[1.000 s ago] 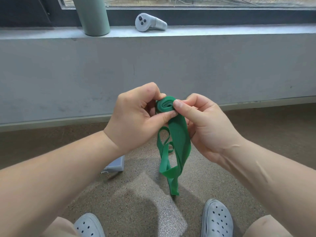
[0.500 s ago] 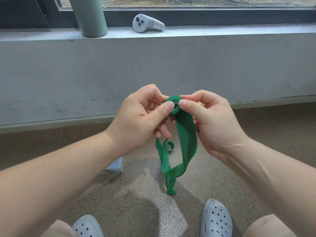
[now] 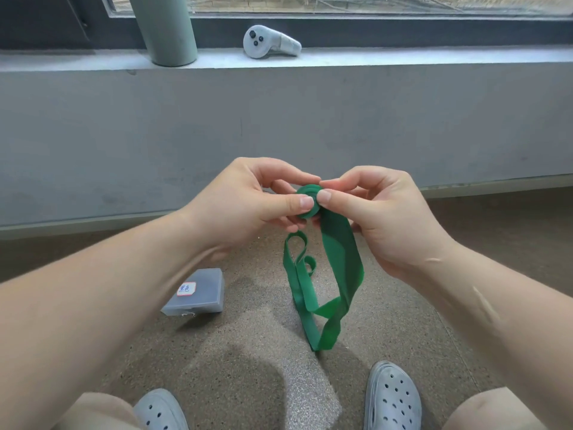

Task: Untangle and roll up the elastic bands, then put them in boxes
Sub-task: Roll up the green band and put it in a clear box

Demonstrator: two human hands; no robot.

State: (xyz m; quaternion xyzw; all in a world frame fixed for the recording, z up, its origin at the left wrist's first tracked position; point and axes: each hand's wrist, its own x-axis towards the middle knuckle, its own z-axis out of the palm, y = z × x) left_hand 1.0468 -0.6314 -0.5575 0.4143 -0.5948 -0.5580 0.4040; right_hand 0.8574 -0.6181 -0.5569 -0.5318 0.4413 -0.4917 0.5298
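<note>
A green elastic band is partly wound into a small flat coil at chest height. My left hand pinches the coil from the left, thumb on its face. My right hand pinches it from the right, thumb tip beside the left thumb. The loose length hangs down between my hands in twisted loops, its lowest fold just above the floor. A small grey translucent box with a white label lies on the floor, lower left of the band.
A grey concrete wall runs across ahead, with a sill carrying a pale green cylinder and a white hand controller. My two grey perforated clogs show at the bottom edge on the speckled floor.
The coil has grown and turned its flat face toward me. The hanging tail has shortened and swung slightly. The view shifted, so the grey box shows fully.
</note>
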